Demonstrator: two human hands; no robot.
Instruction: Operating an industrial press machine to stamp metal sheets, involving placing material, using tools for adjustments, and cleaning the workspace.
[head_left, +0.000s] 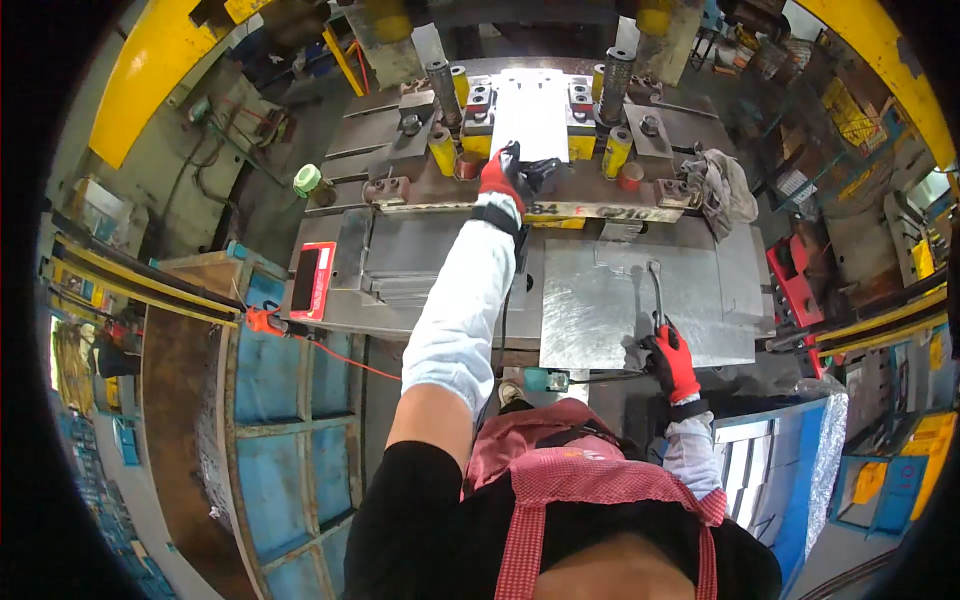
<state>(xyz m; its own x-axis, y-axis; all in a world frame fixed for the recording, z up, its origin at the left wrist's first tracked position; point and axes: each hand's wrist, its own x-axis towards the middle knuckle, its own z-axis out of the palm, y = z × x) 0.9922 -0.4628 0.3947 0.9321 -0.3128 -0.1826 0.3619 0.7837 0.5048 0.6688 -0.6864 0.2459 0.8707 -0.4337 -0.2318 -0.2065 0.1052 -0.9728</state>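
Observation:
My left hand (508, 178), in a red and black glove, reaches forward to the near edge of a bright metal sheet (532, 115). That sheet lies in the press die between dark posts, and my black-gloved fingers close at its edge, partly hiding it. Lower right, my right hand (672, 362), gloved alike, grips a slim metal tool (656, 285) with a round end. The tool's round end rests over a wide flat metal plate (600, 310) on the table. Overexposure washes out the bright sheet's surface.
A stack of metal sheets (410, 255) lies left of my arm, beside a red-framed device (314, 280). A grey rag (722, 190) hangs at the die's right. Yellow cylinders (617, 152) flank the die. A blue rack (290, 400) stands left; a green-capped container (309, 181) sits farther back.

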